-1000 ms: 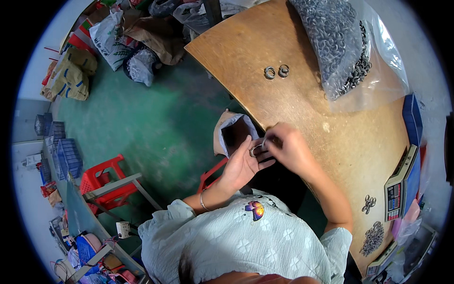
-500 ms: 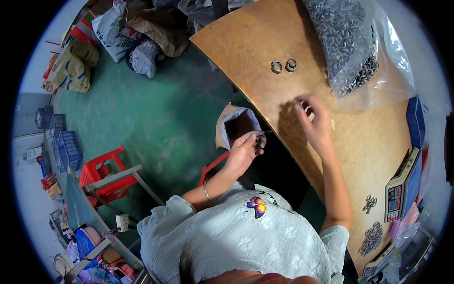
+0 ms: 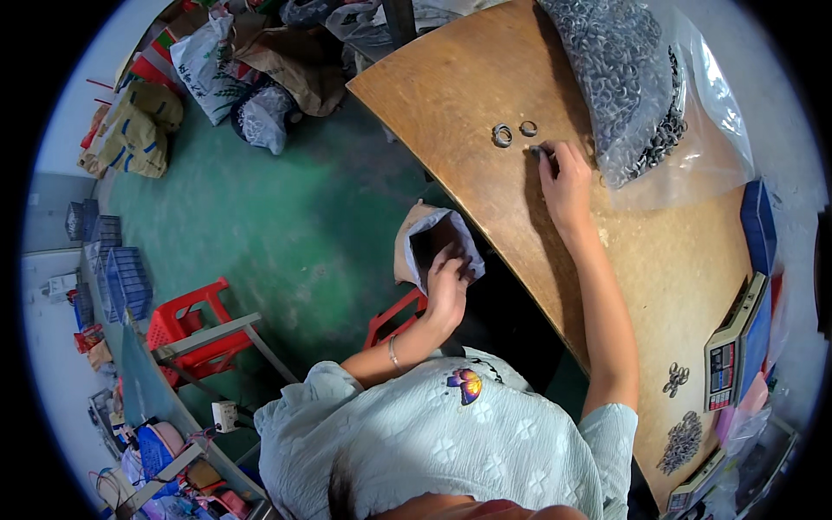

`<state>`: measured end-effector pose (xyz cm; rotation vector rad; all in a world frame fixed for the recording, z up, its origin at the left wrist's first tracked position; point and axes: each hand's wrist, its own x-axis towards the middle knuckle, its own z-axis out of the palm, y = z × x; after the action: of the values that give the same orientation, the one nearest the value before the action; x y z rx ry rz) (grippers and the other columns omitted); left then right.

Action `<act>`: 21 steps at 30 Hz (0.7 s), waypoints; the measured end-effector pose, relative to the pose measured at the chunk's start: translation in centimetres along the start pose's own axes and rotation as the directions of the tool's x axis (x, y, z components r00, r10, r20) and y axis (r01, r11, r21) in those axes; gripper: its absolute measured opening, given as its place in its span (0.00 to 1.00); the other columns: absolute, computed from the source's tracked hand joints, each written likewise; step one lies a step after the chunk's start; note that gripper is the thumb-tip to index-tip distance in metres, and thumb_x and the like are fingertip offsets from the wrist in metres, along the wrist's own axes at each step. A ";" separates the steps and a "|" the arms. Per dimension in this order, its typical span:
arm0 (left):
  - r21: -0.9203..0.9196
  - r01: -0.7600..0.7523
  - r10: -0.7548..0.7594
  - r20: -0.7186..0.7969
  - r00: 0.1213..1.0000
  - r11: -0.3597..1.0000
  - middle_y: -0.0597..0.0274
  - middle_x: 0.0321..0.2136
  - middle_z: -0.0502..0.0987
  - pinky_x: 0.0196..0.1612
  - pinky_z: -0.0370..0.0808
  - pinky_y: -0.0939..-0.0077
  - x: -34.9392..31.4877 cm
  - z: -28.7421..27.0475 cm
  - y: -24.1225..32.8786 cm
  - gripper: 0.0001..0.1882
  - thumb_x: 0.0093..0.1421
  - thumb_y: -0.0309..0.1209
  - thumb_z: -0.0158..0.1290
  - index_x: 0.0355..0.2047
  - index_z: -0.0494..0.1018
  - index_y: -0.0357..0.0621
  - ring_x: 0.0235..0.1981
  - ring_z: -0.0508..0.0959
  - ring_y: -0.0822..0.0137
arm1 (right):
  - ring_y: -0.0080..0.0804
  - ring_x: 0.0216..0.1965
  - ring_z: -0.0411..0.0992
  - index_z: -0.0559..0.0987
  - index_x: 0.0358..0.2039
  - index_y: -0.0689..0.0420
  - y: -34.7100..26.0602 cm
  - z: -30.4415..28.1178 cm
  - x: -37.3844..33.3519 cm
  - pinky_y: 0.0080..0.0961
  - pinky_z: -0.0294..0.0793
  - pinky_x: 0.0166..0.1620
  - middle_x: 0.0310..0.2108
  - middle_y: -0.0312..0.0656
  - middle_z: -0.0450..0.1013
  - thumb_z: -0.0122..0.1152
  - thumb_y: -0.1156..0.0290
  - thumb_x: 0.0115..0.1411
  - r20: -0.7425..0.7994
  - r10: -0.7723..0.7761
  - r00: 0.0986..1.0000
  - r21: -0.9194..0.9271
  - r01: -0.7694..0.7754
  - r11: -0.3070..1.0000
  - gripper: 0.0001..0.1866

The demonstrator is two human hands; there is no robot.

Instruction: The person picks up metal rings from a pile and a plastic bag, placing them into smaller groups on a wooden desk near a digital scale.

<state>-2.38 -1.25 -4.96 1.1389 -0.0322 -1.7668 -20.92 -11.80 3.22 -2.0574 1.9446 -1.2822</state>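
My right hand [image 3: 568, 186] is on the tabletop, its fingers pinched on a small dark metal ring [image 3: 536, 152]. Just beyond the fingertips lie a couple of overlapping metal rings [image 3: 503, 135] and, to their right, one more ring [image 3: 529, 128]. At the table's left edge, my left hand [image 3: 446, 290] reaches over the mouth of a brown sack with a white lining [image 3: 414, 234]. Its fingers are bent down, somewhat apart, at the opening; nothing shows in them. The sack's inside is dark.
A clear plastic bag [image 3: 624, 87] full of metal rings lies on the far right of the wooden table [image 3: 468, 78]. Nearer are small ring piles [image 3: 681, 440] beside a digital scale [image 3: 721, 364]. Red stools [image 3: 195, 321] stand at left; filled bags [image 3: 286, 69] lie on the floor beyond.
My right hand has moved away from me to the loose rings, and one ring fewer lies in the right-hand group. My left hand has lowered into the sack's mouth, its fingers loosening.
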 end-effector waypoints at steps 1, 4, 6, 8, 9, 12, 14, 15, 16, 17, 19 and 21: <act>-0.013 0.030 -0.028 0.141 0.990 0.999 0.56 0.41 0.72 0.42 0.70 0.72 -1.2 0.6 1.0 0.16 0.61 0.26 0.42 0.49 0.64 0.37 0.39 0.72 0.66 | 0.43 0.28 0.70 0.75 0.34 0.62 -0.3 -0.5 -0.7 0.31 0.70 0.32 0.27 0.46 0.71 0.57 0.80 0.50 0.006 -0.003 1.000 0.035 0.003 0.999 0.08; -0.029 0.149 -0.123 0.420 0.899 0.988 0.57 0.39 0.73 0.42 0.70 0.72 -3.6 2.1 4.8 0.14 0.63 0.30 0.43 0.46 0.66 0.37 0.38 0.72 0.68 | 0.28 0.30 0.72 0.78 0.32 0.62 -5.5 -3.4 -2.4 0.24 0.70 0.35 0.27 0.43 0.74 0.59 0.79 0.51 0.243 0.213 0.946 0.201 -0.264 0.943 0.06; -0.019 0.287 -0.250 0.443 0.861 0.958 0.58 0.38 0.74 0.41 0.70 0.72 -4.6 4.1 6.8 0.13 0.64 0.32 0.43 0.44 0.67 0.37 0.39 0.73 0.68 | 0.27 0.30 0.72 0.78 0.32 0.62 -7.2 -4.1 -3.7 0.24 0.71 0.37 0.27 0.42 0.74 0.59 0.77 0.52 0.580 0.103 0.808 0.297 -0.327 0.897 0.06; 0.017 0.314 -0.286 0.458 0.842 0.949 0.61 0.32 0.72 0.31 0.67 0.83 -4.0 3.6 7.0 0.12 0.64 0.30 0.42 0.43 0.67 0.35 0.30 0.70 0.74 | 0.26 0.30 0.71 0.77 0.34 0.62 -7.9 -3.8 -3.7 0.25 0.71 0.36 0.29 0.42 0.75 0.58 0.76 0.53 0.736 0.051 0.675 0.333 -0.427 0.840 0.07; 0.063 0.337 -0.319 0.520 0.792 0.939 0.62 0.30 0.71 0.28 0.65 0.85 -3.0 2.6 6.6 0.12 0.64 0.30 0.42 0.43 0.67 0.35 0.28 0.68 0.76 | 0.27 0.29 0.71 0.77 0.35 0.62 -7.5 -3.4 -3.3 0.26 0.71 0.35 0.29 0.42 0.75 0.58 0.77 0.53 0.605 0.115 0.788 0.287 -0.350 0.892 0.08; 0.127 0.358 -0.372 0.496 0.785 0.925 0.69 0.21 0.62 0.18 0.54 0.90 -3.1 2.4 6.2 0.10 0.63 0.28 0.43 0.43 0.67 0.36 0.20 0.58 0.81 | 0.43 0.34 0.70 0.76 0.33 0.63 -4.2 -0.6 0.8 0.33 0.70 0.37 0.33 0.48 0.72 0.57 0.77 0.51 0.107 0.070 0.992 0.084 -0.079 0.993 0.08; 0.149 0.396 -0.421 0.407 0.811 0.906 0.71 0.20 0.59 0.17 0.52 0.91 -3.9 2.7 6.1 0.09 0.63 0.27 0.43 0.42 0.67 0.37 0.18 0.56 0.82 | 0.45 0.38 0.68 0.75 0.32 0.63 -1.5 1.0 1.9 0.35 0.69 0.39 0.36 0.48 0.70 0.58 0.77 0.50 -0.025 -0.079 0.997 -0.096 0.077 0.992 0.07; 0.132 0.384 -0.405 0.362 0.839 0.914 0.71 0.20 0.59 0.17 0.52 0.90 -4.0 2.6 5.7 0.09 0.63 0.27 0.43 0.41 0.67 0.37 0.18 0.55 0.81 | 0.46 0.39 0.67 0.75 0.31 0.62 -0.8 1.4 2.1 0.35 0.68 0.40 0.37 0.47 0.69 0.58 0.77 0.50 0.002 -0.084 0.997 -0.140 0.083 0.987 0.07; 0.120 0.388 -0.404 0.361 0.840 0.914 0.71 0.20 0.59 0.18 0.52 0.90 -4.2 2.5 5.6 0.09 0.63 0.27 0.43 0.41 0.67 0.36 0.18 0.55 0.81 | 0.47 0.40 0.66 0.75 0.30 0.62 -0.2 1.6 2.0 0.36 0.68 0.41 0.37 0.47 0.68 0.59 0.77 0.50 0.028 -0.085 0.996 -0.184 0.089 0.979 0.07; 0.105 0.394 -0.404 0.357 0.842 0.913 0.70 0.20 0.59 0.18 0.53 0.90 -4.3 2.4 5.5 0.09 0.63 0.27 0.43 0.41 0.67 0.36 0.18 0.56 0.81 | 0.47 0.39 0.66 0.74 0.30 0.62 -0.5 1.5 1.7 0.36 0.68 0.40 0.36 0.47 0.68 0.59 0.77 0.49 0.048 -0.069 0.996 -0.119 0.074 0.990 0.06; 0.123 0.377 -0.394 0.387 0.833 0.918 0.68 0.22 0.64 0.22 0.59 0.87 -4.2 1.8 5.5 0.12 0.64 0.33 0.43 0.40 0.68 0.37 0.22 0.62 0.78 | 0.47 0.37 0.67 0.74 0.28 0.62 -2.9 0.3 -0.2 0.36 0.68 0.40 0.34 0.47 0.68 0.59 0.78 0.49 0.102 -0.044 0.994 0.010 0.043 0.999 0.05; 0.085 0.405 -0.408 0.352 0.842 0.910 0.67 0.25 0.68 0.27 0.62 0.84 -4.9 2.7 6.3 0.14 0.64 0.38 0.42 0.40 0.69 0.40 0.26 0.66 0.76 | 0.47 0.36 0.68 0.73 0.27 0.61 -5.9 -1.3 -2.8 0.36 0.68 0.39 0.33 0.47 0.68 0.61 0.79 0.46 0.221 -0.138 0.965 0.136 0.110 0.985 0.07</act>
<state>0.59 -2.02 2.92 0.8456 -0.0194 -2.3469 -16.53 -7.48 5.77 -2.1850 1.6229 -1.0941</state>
